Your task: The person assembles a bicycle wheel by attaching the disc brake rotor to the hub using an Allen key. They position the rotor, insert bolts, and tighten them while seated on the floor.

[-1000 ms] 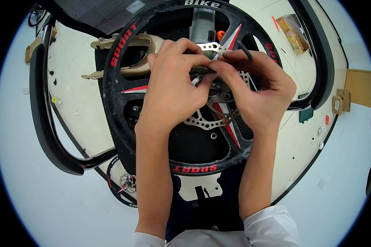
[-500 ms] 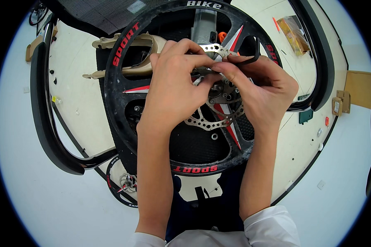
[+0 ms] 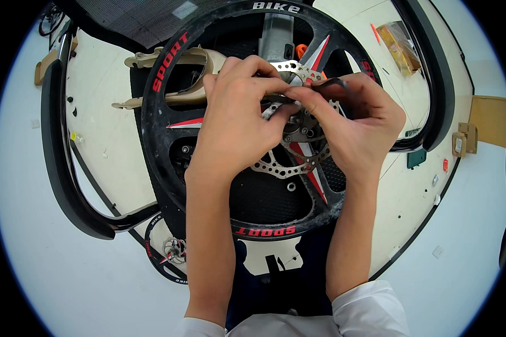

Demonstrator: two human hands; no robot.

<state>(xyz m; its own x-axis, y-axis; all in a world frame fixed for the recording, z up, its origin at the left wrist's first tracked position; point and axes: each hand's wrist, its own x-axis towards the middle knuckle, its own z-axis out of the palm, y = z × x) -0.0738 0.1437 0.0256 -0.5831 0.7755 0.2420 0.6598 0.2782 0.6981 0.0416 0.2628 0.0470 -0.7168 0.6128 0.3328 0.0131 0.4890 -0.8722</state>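
One wheel (image 3: 153,129) lies beneath two hands, which partly hide its one disc (image 3: 287,171). The left hand (image 3: 233,112) is half curled; whether it grips anything cannot be told. Near the hub, the right hand (image 3: 361,121) pinches one bent black key (image 3: 330,83), partly covered by fingers. One nut (image 3: 291,186) shows between spokes.

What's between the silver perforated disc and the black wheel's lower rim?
In the head view, a small round silver metal piece shows there against a black textured surface.
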